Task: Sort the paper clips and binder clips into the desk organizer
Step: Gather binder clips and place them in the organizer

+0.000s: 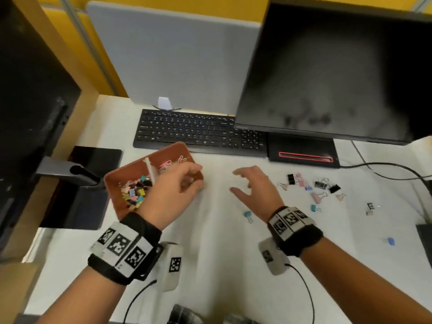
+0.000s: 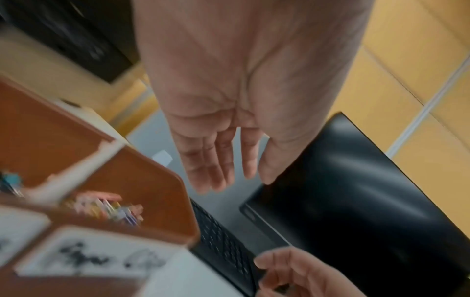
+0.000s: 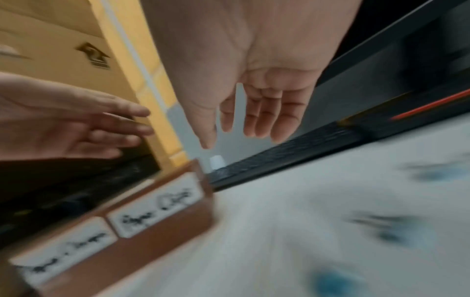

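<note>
White desk (image 1: 210, 253) under two dark monitors, both my hands empty over it.

From my feed the brown desk organizer (image 1: 187, 152) sits left of centre, just in front of the black keyboard (image 1: 187, 129), split by a pale divider (image 1: 149, 169) — the near compartment holds a heap of coloured binder clips (image 1: 134, 191), the far one a small cluster of paper clips (image 1: 171, 163). My left hand (image 1: 174, 191) hovers over the organizer's right edge, fingers loosely relaxed and holding nothing. My right hand (image 1: 253, 190) hangs above bare desk just beside it, fingers spread apart, also holding nothing. More loose binder clips (image 1: 314, 185) — black, pink, blue — lie scattered on the desk to the right of that hand. Two blurred handwritten labels (image 3: 155, 213) show on the organizer's front wall.
</note>
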